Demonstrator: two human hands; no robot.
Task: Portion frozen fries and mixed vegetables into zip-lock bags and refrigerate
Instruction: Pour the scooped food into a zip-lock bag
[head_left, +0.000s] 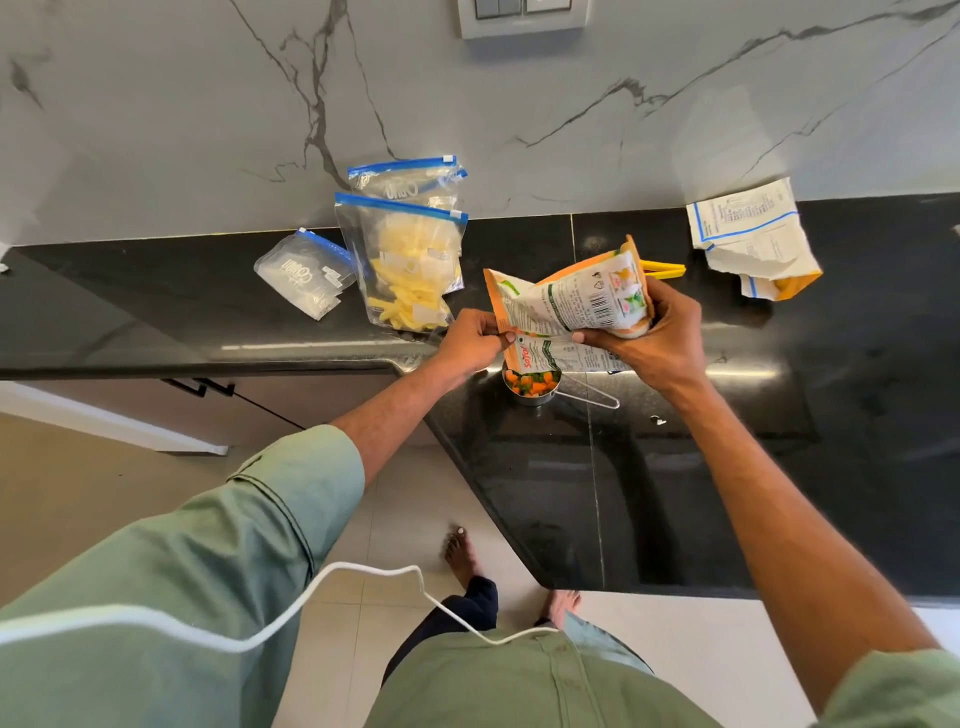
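An orange and white packet of mixed vegetables (571, 301) is tipped over a steel measuring cup (532, 388) that holds orange and green vegetable pieces. My left hand (470, 340) pinches the packet's open lower edge. My right hand (657, 338) grips the packet's body from the right. A zip-lock bag of fries (410, 265) leans against the marble wall, with another zip-lock bag (405, 182) behind it. A folded empty zip-lock bag (306, 273) lies to the left on the black counter (727, 467).
A crumpled white and orange fries packet (753, 239) lies at the back right of the counter. A yellow clip (662, 270) shows behind the vegetable packet. The counter's front edge runs diagonally, with cabinet handles (202, 387) below it. A white cord (363, 577) hangs across my shirt.
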